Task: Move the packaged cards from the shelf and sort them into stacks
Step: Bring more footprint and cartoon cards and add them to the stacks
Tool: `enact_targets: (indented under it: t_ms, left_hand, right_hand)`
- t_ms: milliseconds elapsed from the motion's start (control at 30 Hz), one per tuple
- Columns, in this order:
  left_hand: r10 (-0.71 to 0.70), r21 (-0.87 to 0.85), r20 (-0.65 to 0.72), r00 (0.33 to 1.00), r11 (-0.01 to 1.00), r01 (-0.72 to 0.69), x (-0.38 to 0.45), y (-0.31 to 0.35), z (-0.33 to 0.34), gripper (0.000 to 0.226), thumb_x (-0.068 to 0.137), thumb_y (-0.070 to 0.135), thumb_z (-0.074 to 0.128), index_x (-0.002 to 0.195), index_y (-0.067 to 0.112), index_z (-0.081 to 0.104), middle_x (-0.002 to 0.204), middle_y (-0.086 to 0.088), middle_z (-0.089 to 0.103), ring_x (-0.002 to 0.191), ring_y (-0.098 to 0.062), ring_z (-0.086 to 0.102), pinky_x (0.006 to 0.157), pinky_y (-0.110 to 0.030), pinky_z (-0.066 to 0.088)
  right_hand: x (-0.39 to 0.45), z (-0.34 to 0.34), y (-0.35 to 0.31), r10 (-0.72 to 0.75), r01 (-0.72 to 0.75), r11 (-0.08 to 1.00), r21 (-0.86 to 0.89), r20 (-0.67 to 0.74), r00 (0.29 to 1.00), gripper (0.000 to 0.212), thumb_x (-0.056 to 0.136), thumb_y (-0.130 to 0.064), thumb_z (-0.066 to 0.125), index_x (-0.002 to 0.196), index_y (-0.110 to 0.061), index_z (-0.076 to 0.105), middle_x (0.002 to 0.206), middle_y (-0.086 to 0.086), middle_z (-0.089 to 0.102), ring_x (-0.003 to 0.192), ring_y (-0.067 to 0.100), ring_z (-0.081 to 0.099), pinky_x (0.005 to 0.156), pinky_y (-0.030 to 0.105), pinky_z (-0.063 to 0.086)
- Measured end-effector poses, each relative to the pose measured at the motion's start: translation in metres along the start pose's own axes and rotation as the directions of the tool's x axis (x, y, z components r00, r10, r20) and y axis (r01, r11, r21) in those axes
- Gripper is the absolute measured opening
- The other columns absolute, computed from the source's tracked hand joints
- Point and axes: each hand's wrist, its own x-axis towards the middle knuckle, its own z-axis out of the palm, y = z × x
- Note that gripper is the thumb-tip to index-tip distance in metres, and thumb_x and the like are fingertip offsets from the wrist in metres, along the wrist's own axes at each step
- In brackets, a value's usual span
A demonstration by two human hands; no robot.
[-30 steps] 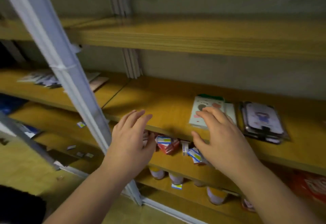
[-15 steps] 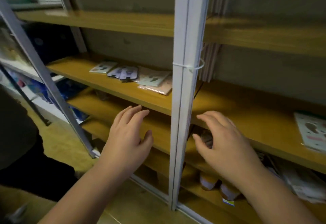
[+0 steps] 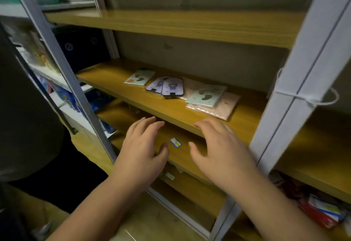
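Several packaged cards lie on the middle wooden shelf (image 3: 117, 86): a pale green card (image 3: 140, 77) at the left, two dark-rimmed purple ones (image 3: 167, 87) overlapping beside it, another pale green card (image 3: 206, 94) lying on a pink packet (image 3: 222, 107). My left hand (image 3: 141, 151) hovers in front of the shelf's front edge, fingers straight, holding nothing. My right hand (image 3: 220, 151) floats just below the pink packet, fingers spread and empty. Neither hand touches a card.
A white metal upright (image 3: 296, 96) with a cable tie rises at the right, another upright (image 3: 62, 66) at the left. A small blue label (image 3: 175, 142) sits on the lower shelf edge. Red packets (image 3: 321, 212) fill the lower right shelf. A dark-clothed person (image 3: 24, 119) stands at the left.
The view has swung left along the shelving, so the group of cards now lies straight ahead of my hands. The white upright has moved to the right. Both hands stay empty.
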Motion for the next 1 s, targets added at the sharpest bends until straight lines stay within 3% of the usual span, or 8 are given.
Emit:
enact_targets:
  t_ms: [167,333,467,600,733,867,1000]
  left_hand:
    - [-0.039,0.030,0.026,0.999,0.999,0.038,0.051,-0.035,-0.018,0.060,0.094,0.043,0.056,0.150,0.036,0.036,0.158,0.014,0.031,0.148,-0.009,0.013,0.115,-0.029,0.015]
    - [-0.042,-0.008,0.033,0.999,0.999,0.042,0.100,-0.067,-0.018,0.059,0.094,0.040,0.056,0.150,0.032,0.037,0.156,0.011,0.035,0.147,-0.010,0.020,0.114,-0.029,0.019]
    - [0.053,-0.056,0.122,0.991,0.997,-0.046,0.141,-0.099,-0.003,0.061,0.093,0.040,0.057,0.150,0.039,0.035,0.154,0.016,0.039,0.143,-0.008,0.027,0.112,-0.027,0.025]
    - [0.156,-0.070,0.164,0.974,0.987,-0.147,0.191,-0.141,0.012,0.058,0.093,0.042,0.056,0.148,0.042,0.040,0.149,0.017,0.048,0.136,-0.009,0.041,0.101,-0.023,0.031]
    - [0.150,-0.081,0.115,0.982,0.987,-0.142,0.248,-0.177,0.025,0.052,0.093,0.043,0.055,0.144,0.032,0.050,0.146,0.007,0.054,0.132,-0.018,0.049,0.103,-0.035,0.042]
    - [0.080,0.082,0.118,0.990,0.992,-0.090,0.315,-0.201,0.037,0.057,0.097,0.058,0.044,0.144,0.026,0.050,0.148,-0.005,0.053,0.134,-0.028,0.047,0.108,-0.042,0.039]
    - [-0.153,0.361,0.265,0.952,0.931,0.049,0.359,-0.211,0.052,0.089,0.086,0.082,0.030,0.150,0.020,0.036,0.143,-0.020,0.051,0.129,-0.039,0.047,0.103,-0.048,0.042]
  right_hand:
    - [0.065,0.029,-0.012,0.011,-0.011,1.000,0.012,0.035,0.999,0.049,0.091,-0.046,0.057,0.136,-0.030,0.048,0.133,-0.010,0.053,0.124,0.010,0.047,0.101,0.030,0.042]
    - [0.109,0.051,-0.020,0.042,-0.040,0.999,-0.032,0.074,0.996,0.047,0.090,-0.047,0.055,0.134,-0.028,0.051,0.131,-0.008,0.054,0.120,0.013,0.049,0.100,0.032,0.044]
    - [0.132,0.069,-0.028,0.104,-0.097,0.992,-0.074,0.083,0.991,0.044,0.088,-0.047,0.056,0.128,-0.028,0.055,0.126,-0.008,0.056,0.116,0.015,0.052,0.098,0.034,0.046]
    - [0.155,0.087,-0.038,0.165,-0.153,0.980,-0.125,0.092,0.982,0.046,0.090,-0.046,0.054,0.132,-0.029,0.052,0.128,-0.010,0.054,0.119,0.013,0.050,0.105,0.034,0.040]
    - [0.171,0.101,-0.054,0.244,-0.236,0.964,-0.124,0.049,0.969,0.049,0.090,-0.047,0.054,0.136,-0.030,0.050,0.131,-0.012,0.053,0.119,0.009,0.048,0.101,0.032,0.042]
    - [0.184,0.112,-0.065,0.301,-0.295,0.943,-0.155,0.016,0.954,0.048,0.091,-0.045,0.054,0.136,-0.028,0.052,0.130,-0.011,0.054,0.120,0.010,0.048,0.100,0.030,0.041]
    - [0.189,0.122,-0.074,0.350,-0.346,0.924,-0.163,-0.008,0.937,0.048,0.091,-0.045,0.053,0.136,-0.028,0.051,0.130,-0.011,0.054,0.120,0.009,0.048,0.101,0.030,0.041]
